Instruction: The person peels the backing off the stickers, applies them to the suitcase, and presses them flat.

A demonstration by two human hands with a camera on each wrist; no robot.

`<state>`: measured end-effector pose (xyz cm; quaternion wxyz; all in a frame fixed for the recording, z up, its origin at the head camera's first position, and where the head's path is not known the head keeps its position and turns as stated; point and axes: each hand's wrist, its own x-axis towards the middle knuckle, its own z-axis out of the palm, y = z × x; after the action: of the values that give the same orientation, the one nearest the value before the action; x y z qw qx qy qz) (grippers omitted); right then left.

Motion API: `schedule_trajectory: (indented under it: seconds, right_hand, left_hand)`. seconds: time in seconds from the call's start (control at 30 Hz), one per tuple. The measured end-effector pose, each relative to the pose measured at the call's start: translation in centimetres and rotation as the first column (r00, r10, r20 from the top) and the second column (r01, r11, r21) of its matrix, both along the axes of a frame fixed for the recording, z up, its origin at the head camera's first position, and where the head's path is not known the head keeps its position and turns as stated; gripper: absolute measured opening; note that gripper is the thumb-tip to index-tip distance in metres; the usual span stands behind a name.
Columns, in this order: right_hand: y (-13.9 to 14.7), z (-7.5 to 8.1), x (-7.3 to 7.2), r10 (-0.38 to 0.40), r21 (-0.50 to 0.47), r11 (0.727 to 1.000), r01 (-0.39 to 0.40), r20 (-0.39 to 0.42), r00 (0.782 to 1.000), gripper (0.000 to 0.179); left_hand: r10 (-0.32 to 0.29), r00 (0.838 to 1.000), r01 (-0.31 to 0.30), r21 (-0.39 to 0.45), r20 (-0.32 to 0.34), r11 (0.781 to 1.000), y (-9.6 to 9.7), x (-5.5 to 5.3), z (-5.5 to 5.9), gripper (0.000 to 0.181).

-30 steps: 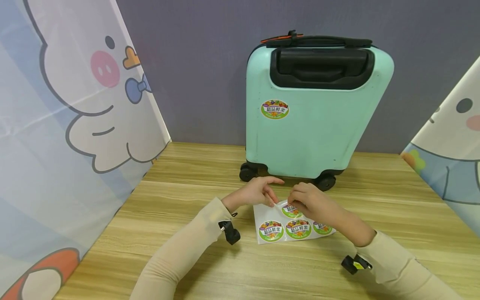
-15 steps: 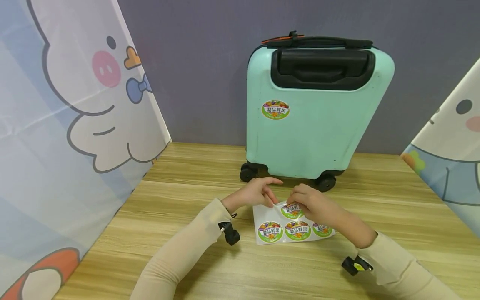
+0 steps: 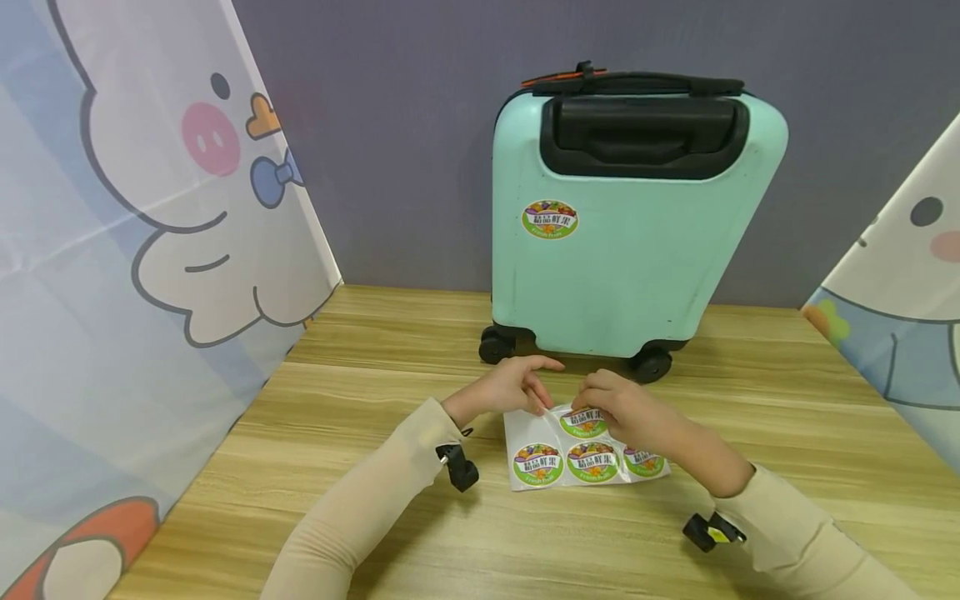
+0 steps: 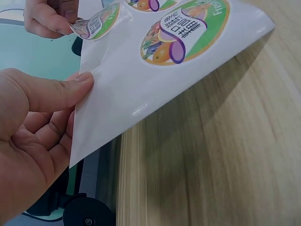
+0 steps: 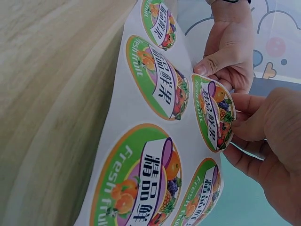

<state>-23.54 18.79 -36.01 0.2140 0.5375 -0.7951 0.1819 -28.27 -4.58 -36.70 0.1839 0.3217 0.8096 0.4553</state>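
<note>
A white sheet of oval fruit stickers is held just off the table, tilted in both wrist views. My left hand pinches its far left edge, thumb on top and fingers beneath. Between thumb and fingertips my right hand pinches the outer rim of one sticker at the sheet's far edge. That rim looks bent up in the left wrist view, while the rest of the sticker lies against the sheet. Several other stickers lie flat on it. The fingertips under the sheet are partly hidden.
A mint-green suitcase with black wheels stands upright behind the hands. One matching sticker is on its upper left. The wood-grain table meets a grey back wall, with cartoon-printed cloths at both sides.
The sticker sheet has shifted very slightly left and towards me. Both hands keep their grips, and the right has dropped a touch. The suitcase has not moved.
</note>
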Motion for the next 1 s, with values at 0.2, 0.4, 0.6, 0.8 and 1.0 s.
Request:
schedule_trajectory:
  seconds: [0.2,0.4,0.6,0.8,1.0]
  right_hand:
    - [0.02,-0.05,0.03,-0.006,0.006,1.0,0.006,0.006,1.0,0.05]
    - [0.07,0.07,0.19,-0.011,0.011,1.0,0.011,0.026,1.0,0.05]
    - [0.05,-0.07,0.19,-0.006,0.008,1.0,0.006,0.005,1.0,0.046]
    - [0.03,-0.07,0.22,-0.008,0.006,1.0,0.008,0.003,1.0,0.043]
    - [0.1,-0.2,0.27,-0.011,0.012,1.0,0.01,0.018,1.0,0.042]
  left_hand:
    - [0.006,1.0,-0.006,-0.006,-0.011,1.0,-0.1,0.07,0.16,0.071]
    - [0.009,1.0,-0.009,-0.013,-0.004,1.0,-0.14,0.11,0.21,0.071]
    - [0.008,1.0,-0.008,-0.03,-0.011,1.0,-0.15,-0.06,-0.05,0.072]
    - [-0.002,1.0,0.001,-0.033,-0.027,0.999,-0.35,-0.14,-0.32,0.071]
    - [0.002,1.0,-0.002,-0.033,-0.019,0.999,-0.42,0.03,-0.35,0.071]
